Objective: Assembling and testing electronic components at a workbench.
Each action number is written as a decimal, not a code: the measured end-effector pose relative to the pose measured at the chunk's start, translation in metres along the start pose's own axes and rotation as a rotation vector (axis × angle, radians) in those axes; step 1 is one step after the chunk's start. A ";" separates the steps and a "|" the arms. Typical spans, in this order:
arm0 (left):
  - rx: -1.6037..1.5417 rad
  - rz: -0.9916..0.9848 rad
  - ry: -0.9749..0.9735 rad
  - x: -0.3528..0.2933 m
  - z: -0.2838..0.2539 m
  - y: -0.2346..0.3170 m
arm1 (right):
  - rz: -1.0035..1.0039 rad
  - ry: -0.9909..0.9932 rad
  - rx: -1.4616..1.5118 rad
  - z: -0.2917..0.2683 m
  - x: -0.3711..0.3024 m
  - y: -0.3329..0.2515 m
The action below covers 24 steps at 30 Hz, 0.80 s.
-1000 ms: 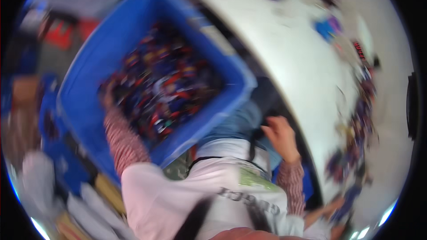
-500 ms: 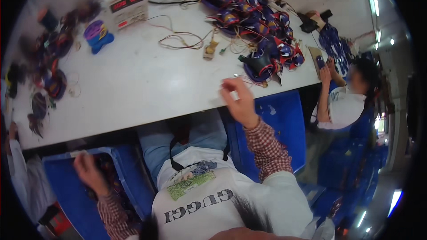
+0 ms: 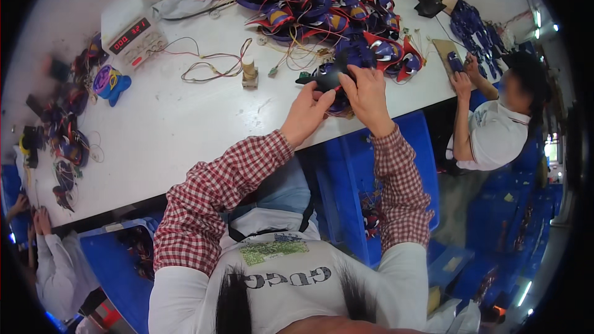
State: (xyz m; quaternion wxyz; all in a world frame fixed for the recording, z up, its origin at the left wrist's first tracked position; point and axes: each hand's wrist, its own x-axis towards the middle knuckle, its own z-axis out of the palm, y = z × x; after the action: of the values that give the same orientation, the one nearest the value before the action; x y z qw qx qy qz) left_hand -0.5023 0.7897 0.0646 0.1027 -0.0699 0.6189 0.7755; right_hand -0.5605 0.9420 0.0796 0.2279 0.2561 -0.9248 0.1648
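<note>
- Nearest: two checked sleeves, the left (image 3: 195,201) and the right (image 3: 402,188), reach forward over the table's near edge.
- Below that edge stand two blue bins: the right bin (image 3: 346,170), partly behind the right sleeve, and the left bin (image 3: 108,269); both hold dark pieces, presumably sited at the sides to leave room for the lap.
- At the table (image 3: 179,130), the left hand (image 3: 304,113) has its fingers and thumb curled on the near left side of a dark part (image 3: 326,80).
- The right hand (image 3: 369,96) grips the same part from the right, thumb toward the left hand; the opposed grasp likely steadies it. The fingers hide much of its shape.
- Just left lie a small upright block (image 3: 250,77) and looped wires (image 3: 213,73), apart from the hands.
- Beyond, purple-and-red pieces (image 3: 309,9) form a heap, probably massed there for easy reach.
- Farther left stands a boxy meter (image 3: 133,43) with a lit display, its face turned toward the seat, apparently for reading.
- At far right, a co-worker (image 3: 500,127) handles a small purple item.
</note>
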 end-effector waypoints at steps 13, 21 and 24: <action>-0.300 -0.051 0.125 -0.061 -0.046 -0.012 | 0.034 -0.205 0.980 -0.009 -0.039 -0.081; -0.407 0.004 0.254 -0.086 -0.053 -0.020 | 0.083 0.017 -0.079 0.008 -0.009 -0.035; -0.453 0.022 0.188 -0.110 -0.067 -0.019 | 0.213 -0.267 -0.248 0.020 -0.018 -0.025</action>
State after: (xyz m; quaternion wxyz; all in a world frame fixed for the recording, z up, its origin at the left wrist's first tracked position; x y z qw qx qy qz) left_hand -0.3923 0.7204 0.0574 0.0178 -0.1564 0.4367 0.8857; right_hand -0.5399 0.9207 0.0582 0.1146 0.1463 -0.9819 0.0374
